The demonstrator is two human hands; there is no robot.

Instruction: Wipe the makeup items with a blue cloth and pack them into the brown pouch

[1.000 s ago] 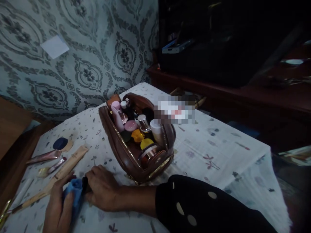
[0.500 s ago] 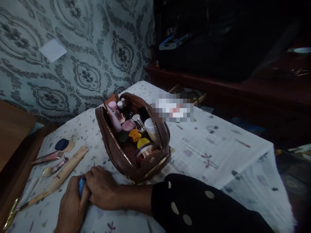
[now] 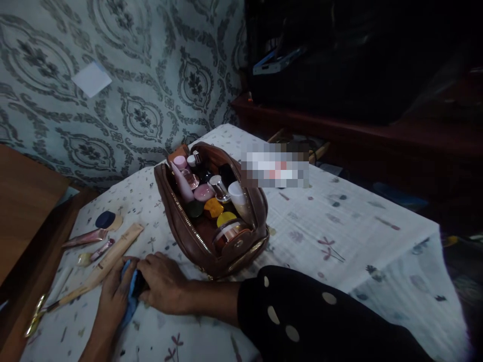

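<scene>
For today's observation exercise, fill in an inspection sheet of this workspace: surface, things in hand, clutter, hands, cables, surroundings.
Surface: table under a white floral cloth.
Things in hand: a blue cloth wrapped round a small dark item, too hidden to identify.
Clutter: open brown cosmetic bag packed with bottles and jars; beige tube, pink tube, navy round compact and a gold-handled tool lying on the cloth, left of the bag.
Hands: left hand and right hand both closed on the blue cloth.
Cables: nothing seen.
Surroundings: patterned wallpaper; dark wooden furniture behind.
</scene>
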